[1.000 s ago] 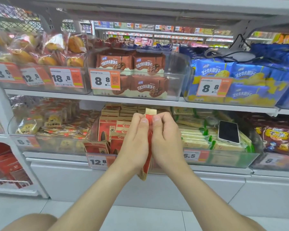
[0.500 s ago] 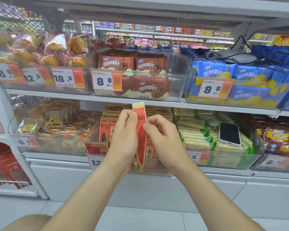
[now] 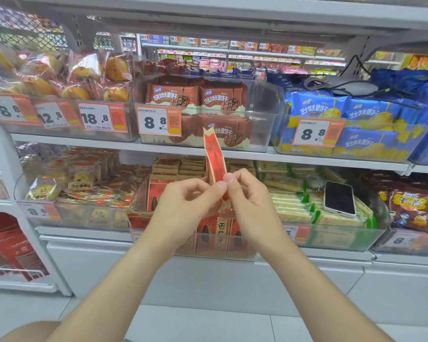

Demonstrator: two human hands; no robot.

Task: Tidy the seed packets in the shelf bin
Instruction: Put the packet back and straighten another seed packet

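Two hands: left hand (image 3: 183, 206) and right hand (image 3: 252, 208), fingertips meeting.
Grip: both pinch one red seed packet (image 3: 214, 159) low down; other fingers curled.
Packet: upright, seen edge-on, held in the air above the shelf bin (image 3: 215, 253).
Bin: clear, holds more red packets (image 3: 158, 191).
Right neighbour: phone (image 3: 339, 197) lying on green packs.

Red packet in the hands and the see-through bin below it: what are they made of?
The packet looks like thin paper, maybe with a film lining. It has a matt red face and a tan edge at the top, and it bends softly where the left hand and right hand pinch it. The bin looks like hard, glossy clear plastic, because you can see straight through its front wall.
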